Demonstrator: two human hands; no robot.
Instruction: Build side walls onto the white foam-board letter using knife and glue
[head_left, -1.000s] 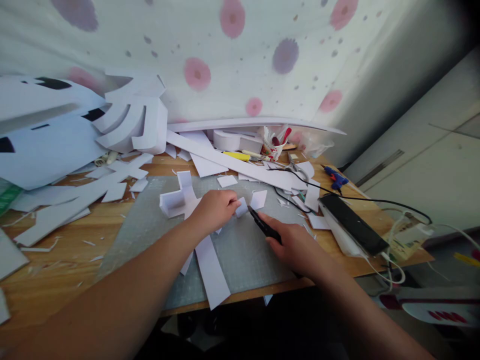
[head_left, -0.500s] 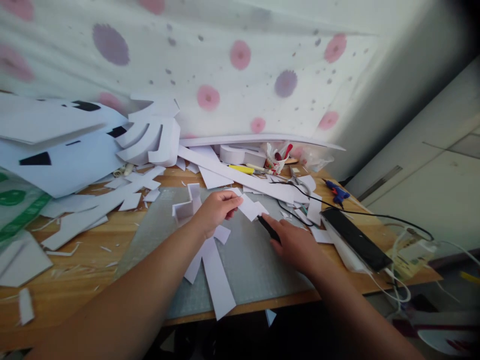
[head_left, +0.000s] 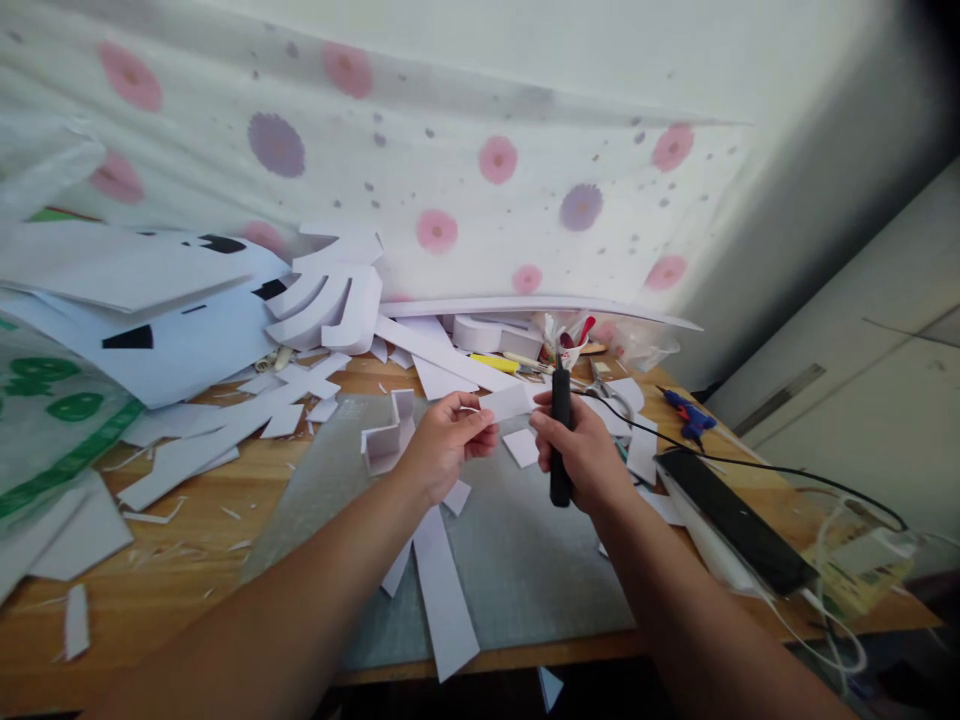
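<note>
My left hand [head_left: 444, 445] pinches a small white foam-board strip [head_left: 506, 402] and holds it up above the grey cutting mat [head_left: 517, 560]. My right hand [head_left: 583, 455] is wrapped round a black craft knife [head_left: 559, 432], which stands nearly upright just right of the strip. A small white square offcut [head_left: 520, 447] lies on the mat beneath both hands. A long white strip [head_left: 445, 590] runs under my left forearm toward the table's front edge. A folded white piece [head_left: 388, 436] stands on the mat left of my left hand.
Large white cut-out sheets [head_left: 150, 310] pile up at the back left. A cup of tools [head_left: 568, 353], scissors [head_left: 598, 378], a blue glue gun [head_left: 688, 413] and a black box with cables [head_left: 731, 506] crowd the right side. Scraps litter the wooden table [head_left: 180, 560].
Both hands rose off the mat: the left lifted the white strip, the right swung the knife from lying low to nearly upright. The camera tilted upward.
</note>
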